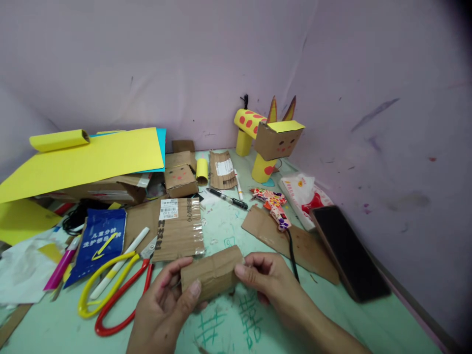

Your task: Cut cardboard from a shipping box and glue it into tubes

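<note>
A rolled piece of brown cardboard is held between my two hands, just above the table's front part. My left hand wraps round its left end, thumb on the front face. The fingers and thumb of my right hand pinch its right end. Left of my hands lie scissors with one yellow and one red handle. Just behind the roll is a flat cardboard piece with a white label. To the right lies a longer cardboard strip, partly under a glue gun wrapped in patterned tape.
A cardboard animal with a spotted yellow body stands at the back right. A phone and a tissue pack lie along the right. Yellow sheets cover boxes at the left. A pen and small yellow tube lie mid-table.
</note>
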`<state>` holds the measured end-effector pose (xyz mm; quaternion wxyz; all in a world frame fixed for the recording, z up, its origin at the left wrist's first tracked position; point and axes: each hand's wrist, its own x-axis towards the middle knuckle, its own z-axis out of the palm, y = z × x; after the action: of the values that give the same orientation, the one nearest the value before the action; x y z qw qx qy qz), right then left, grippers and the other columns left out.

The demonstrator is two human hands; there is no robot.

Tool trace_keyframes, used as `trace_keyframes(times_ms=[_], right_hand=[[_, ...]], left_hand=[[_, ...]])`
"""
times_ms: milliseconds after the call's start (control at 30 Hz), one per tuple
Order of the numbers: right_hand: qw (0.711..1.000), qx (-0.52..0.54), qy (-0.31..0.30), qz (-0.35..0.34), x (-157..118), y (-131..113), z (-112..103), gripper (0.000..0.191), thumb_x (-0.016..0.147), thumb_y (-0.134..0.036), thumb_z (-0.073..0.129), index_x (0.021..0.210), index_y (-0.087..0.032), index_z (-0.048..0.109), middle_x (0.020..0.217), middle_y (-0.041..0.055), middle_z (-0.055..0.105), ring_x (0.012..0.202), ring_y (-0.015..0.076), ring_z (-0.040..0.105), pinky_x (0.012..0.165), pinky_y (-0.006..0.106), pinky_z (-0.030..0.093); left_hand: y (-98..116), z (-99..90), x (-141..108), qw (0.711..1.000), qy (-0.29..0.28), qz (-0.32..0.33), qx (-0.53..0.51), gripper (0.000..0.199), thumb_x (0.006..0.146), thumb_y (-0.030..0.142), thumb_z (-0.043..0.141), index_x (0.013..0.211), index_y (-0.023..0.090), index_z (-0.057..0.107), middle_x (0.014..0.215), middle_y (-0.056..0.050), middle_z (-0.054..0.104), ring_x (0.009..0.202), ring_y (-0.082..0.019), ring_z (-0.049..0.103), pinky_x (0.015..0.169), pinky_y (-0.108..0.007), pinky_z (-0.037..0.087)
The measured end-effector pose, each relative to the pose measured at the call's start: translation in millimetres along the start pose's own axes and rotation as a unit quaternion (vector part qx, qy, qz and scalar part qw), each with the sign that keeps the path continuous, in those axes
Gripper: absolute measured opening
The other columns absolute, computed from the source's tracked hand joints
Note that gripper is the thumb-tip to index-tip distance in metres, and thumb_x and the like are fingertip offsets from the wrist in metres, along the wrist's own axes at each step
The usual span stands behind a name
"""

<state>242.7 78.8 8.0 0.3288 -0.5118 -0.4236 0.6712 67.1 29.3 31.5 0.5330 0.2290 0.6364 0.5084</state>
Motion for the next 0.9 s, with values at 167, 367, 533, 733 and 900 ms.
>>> trace_keyframes(times_ms=[167,367,533,733,900], right_hand=[[0.995,0.09,0.007,0.049,-2.1,-4.7,2.5,0.044,0.053,-0.052,0.081,0.057,-0.013,0.061,0.044,-0.0086,0.04,0.035,0.0026,0.03,0.029,0.015,0.027],[0.987,0.148,0.001,0.056,-1.5,-1.3,3.1,0.04,0.053,-0.044,0.084,0.058,-0.013,0.06,0.053,-0.0036,0.056,0.045,0.0086,0.056,0.047,0.022,0.051],[0.983,0.173,0.012,0.055,-3.2,-1.8,4.6,0.039,0.051,-0.041,0.087,0.058,-0.012,0.061,0.053,-0.0037,0.056,0.047,0.0086,0.056,0.05,0.024,0.053],[0.984,0.168,0.002,0.055,-4.1,-8.8,1.5,0.047,0.05,-0.042,0.086,0.08,-0.012,0.069,0.07,0.0018,0.062,0.057,0.012,0.058,0.056,0.029,0.055],[0.983,-0.06,0.087,-0.148,-3.1,-5.3,-7.0,0.047,0.071,-0.028,0.069,0.117,-0.018,0.061,0.088,0.005,0.058,0.066,0.0149,0.056,0.059,0.031,0.052]], left_hand=[[-0.7,-3.0,1.4,1.0,-0.016,-0.006,-0.004,0.061,0.054,0.04,0.084,0.104,0.016,0.058,0.106,-0.011,0.069,0.098,-0.031,0.065,0.06,-0.025,0.058],[-2.5,-2.4,1.7,1.0,-0.019,0.015,0.004,0.056,0.052,0.037,0.085,0.099,0.017,0.061,0.095,-0.009,0.072,0.088,-0.028,0.068,0.058,-0.024,0.057],[1.9,0.6,-0.7,1.0,0.003,0.013,-0.003,0.055,0.05,0.035,0.086,0.096,0.016,0.063,0.092,-0.01,0.072,0.088,-0.03,0.068,0.062,-0.028,0.058],[4.9,-4.8,6.6,1.0,0.015,-0.021,-0.015,0.063,0.048,0.037,0.086,0.101,0.017,0.06,0.099,-0.009,0.069,0.097,-0.033,0.064,0.056,-0.029,0.059],[8.9,-10.3,12.1,0.997,0.059,-0.017,-0.05,0.059,0.046,0.035,0.086,0.098,0.021,0.063,0.098,-0.004,0.066,0.089,-0.028,0.064,0.048,-0.027,0.058]])
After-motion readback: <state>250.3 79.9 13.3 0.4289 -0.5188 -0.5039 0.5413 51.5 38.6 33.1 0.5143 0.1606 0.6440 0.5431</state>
